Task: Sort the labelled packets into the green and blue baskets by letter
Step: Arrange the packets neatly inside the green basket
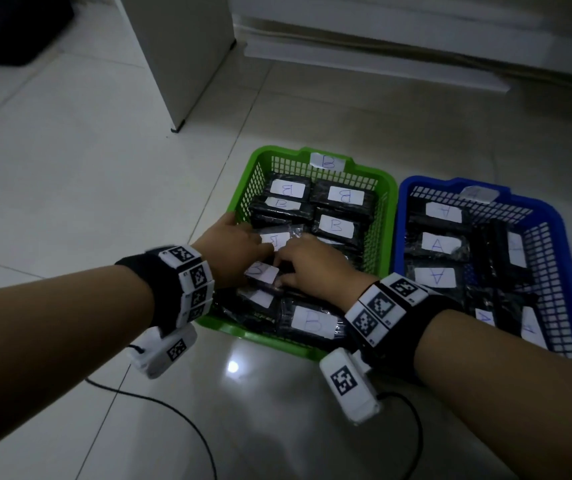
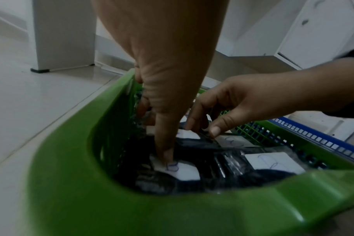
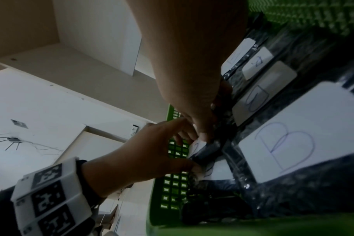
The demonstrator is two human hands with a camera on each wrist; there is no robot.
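1. Two hands are seen together inside the green basket (image 1: 243, 188), over its near-left part: the left hand (image 1: 232, 251) towards the left wall, the right hand (image 1: 315, 268) just beside it.
2. One dark packet (image 1: 265, 277) with a white label is held between them. It is pinched by the right hand's fingertips (image 3: 203, 135) at one end and met by the left hand's curled fingers (image 2: 166, 153) at the other, so both hands are closed on it.
3. Its long axis is judged to run roughly from the left wall towards the right wall, slightly tilted; neither hand is plainly nearer.
4. Its label appears to read B, though it is partly covered, so the packet is already in the matching basket and is judged to need only settling.
5. The green basket is tagged B on its far rim and is filled with B packets, some overlapping.
6. The blue basket (image 1: 554, 220) stands touching the green one's right side on the floor (image 1: 70, 168) and holds packets marked A, several of them propped on edge.
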